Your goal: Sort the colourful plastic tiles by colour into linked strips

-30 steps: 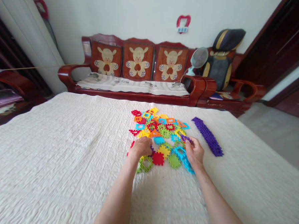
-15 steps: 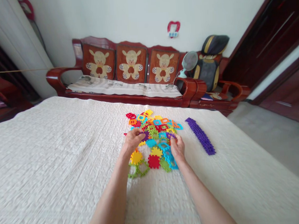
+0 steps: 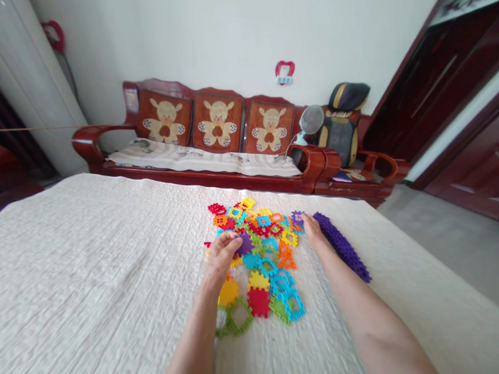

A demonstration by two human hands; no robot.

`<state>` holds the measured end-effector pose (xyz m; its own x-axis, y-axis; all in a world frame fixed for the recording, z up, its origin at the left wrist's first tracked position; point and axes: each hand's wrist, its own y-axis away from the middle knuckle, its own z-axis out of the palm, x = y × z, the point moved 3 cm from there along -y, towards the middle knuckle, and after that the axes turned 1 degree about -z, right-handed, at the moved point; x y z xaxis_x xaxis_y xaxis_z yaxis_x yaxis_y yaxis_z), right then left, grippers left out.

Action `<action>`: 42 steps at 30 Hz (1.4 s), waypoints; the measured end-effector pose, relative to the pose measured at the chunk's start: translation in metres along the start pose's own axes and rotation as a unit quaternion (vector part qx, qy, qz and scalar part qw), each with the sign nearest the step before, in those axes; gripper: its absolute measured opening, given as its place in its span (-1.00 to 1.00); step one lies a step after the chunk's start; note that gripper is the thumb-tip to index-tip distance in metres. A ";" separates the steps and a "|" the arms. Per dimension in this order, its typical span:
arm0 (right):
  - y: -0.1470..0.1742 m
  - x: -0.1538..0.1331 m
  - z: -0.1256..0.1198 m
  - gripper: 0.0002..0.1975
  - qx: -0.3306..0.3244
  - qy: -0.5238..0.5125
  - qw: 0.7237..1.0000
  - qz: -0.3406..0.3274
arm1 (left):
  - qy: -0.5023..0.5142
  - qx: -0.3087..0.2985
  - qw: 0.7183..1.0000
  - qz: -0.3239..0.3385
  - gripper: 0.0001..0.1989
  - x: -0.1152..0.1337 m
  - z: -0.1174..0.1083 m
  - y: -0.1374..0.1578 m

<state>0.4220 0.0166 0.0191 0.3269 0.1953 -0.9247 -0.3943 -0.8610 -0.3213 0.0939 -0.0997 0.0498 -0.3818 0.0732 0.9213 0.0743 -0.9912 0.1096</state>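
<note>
Between the thumb and fingers of my left hand point(image 3: 223, 254) is a solid purple interlocking tile point(image 3: 244, 243) with toothed edges. My right hand point(image 3: 312, 228) pinches a purple window-shaped tile point(image 3: 297, 218) at the right side of the pile. Under and between both hands lie loose toothed plastic tiles in several colours, among them a red tile point(image 3: 259, 302), a yellow-orange tile point(image 3: 228, 292), an orange triangular tile point(image 3: 286, 255) and a blue frame tile point(image 3: 295, 306). Just right of my right hand, partly behind the forearm, stretches a long row of purple tiles point(image 3: 344, 248).
A cream quilted cover point(image 3: 112, 272) spreads over the table surface. Beyond its far edge stands a wooden sofa point(image 3: 199, 175) with bear-patterned cushions. A small fan point(image 3: 312, 120) and a chair with a dark back pad point(image 3: 339, 135) are at the right.
My right hand has moved right and away from me with its purple tile, toward the purple row. My left hand still holds its purple tile. The camera view has tilted up slightly.
</note>
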 end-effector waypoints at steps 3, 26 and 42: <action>-0.001 -0.001 0.013 -0.69 -0.040 0.039 0.998 0.006 | -0.006 -0.008 1.000 -0.002 -0.57 0.000 0.004 0.001; 0.158 -0.047 -0.074 -0.55 -0.050 0.085 0.995 0.019 | -0.066 -0.144 0.987 -0.015 -0.72 -0.029 0.057 0.024; 0.193 -0.044 -0.087 -0.47 -0.017 0.427 0.900 -0.087 | -0.389 -0.025 0.884 0.257 -0.71 -0.039 0.044 0.014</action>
<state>0.4063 -0.1990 0.0152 0.9279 -0.0906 -0.3618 -0.2513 -0.8686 -0.4270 0.1507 -0.1113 0.0321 0.4415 -0.3531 0.8249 0.0061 -0.9181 -0.3963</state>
